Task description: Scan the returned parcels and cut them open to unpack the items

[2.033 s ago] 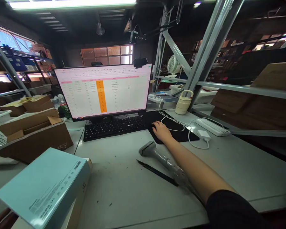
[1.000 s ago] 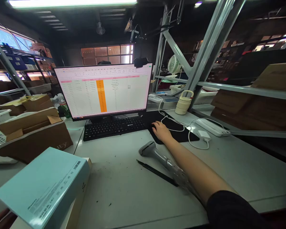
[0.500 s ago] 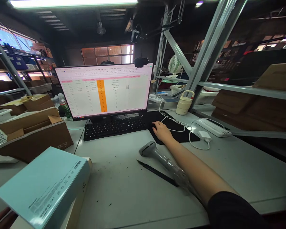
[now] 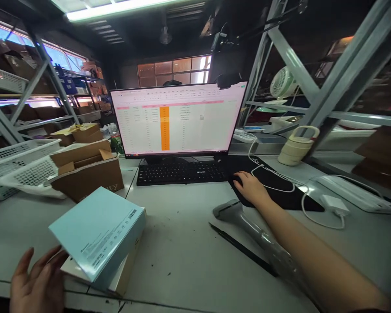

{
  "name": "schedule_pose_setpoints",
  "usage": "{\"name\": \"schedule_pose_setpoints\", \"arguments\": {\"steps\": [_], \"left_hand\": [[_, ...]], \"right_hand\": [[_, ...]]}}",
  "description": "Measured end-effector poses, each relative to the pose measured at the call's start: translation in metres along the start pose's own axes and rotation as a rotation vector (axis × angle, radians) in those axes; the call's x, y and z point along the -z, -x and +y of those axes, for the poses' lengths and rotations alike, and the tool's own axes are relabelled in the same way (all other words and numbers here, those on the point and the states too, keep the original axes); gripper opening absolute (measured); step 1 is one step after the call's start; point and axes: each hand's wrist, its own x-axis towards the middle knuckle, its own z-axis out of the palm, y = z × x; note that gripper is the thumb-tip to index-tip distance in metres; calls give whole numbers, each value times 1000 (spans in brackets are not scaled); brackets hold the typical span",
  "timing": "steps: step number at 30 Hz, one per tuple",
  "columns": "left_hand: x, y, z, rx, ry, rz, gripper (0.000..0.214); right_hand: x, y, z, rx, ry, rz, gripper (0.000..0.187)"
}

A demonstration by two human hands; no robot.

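My left hand (image 4: 39, 278) is at the lower left, its fingers apart, close by the near left side of two stacked boxes. On top lies a light blue box (image 4: 99, 232) with a barcode and small print. Beneath it is a cream box (image 4: 121, 278), set at an angle and mostly covered. My right hand (image 4: 251, 188) rests curved over a dark computer mouse, nearly all hidden under the palm, on a black mouse pad (image 4: 280, 187). A grey barcode scanner (image 4: 230, 211) with a clear-wrapped handle lies beside my right forearm. Left of it is a black pen-like tool (image 4: 243, 250).
A monitor (image 4: 182, 126) showing a spreadsheet stands behind a black keyboard (image 4: 182, 172). At left are an open brown carton (image 4: 87, 180) and white baskets (image 4: 26, 174). A cream cup (image 4: 296, 148), white power strip (image 4: 355, 193) and cables are at right, near metal rack posts.
The view has turned left, so everything sits further right in the picture. My left hand, mostly hidden before, now shows with spread fingers. My right hand stays on the mouse pad.
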Motion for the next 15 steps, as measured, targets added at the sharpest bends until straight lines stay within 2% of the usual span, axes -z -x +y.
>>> {"name": "schedule_pose_setpoints", "arguments": {"steps": [10, 15], "left_hand": [[-14, 12, 14, -27, 5, 11, 77], [-12, 12, 13, -32, 24, 3, 77]], "right_hand": [[-8, -3, 7, 33, 21, 12, 37], [-7, -4, 7, 32, 26, -2, 39]]}}
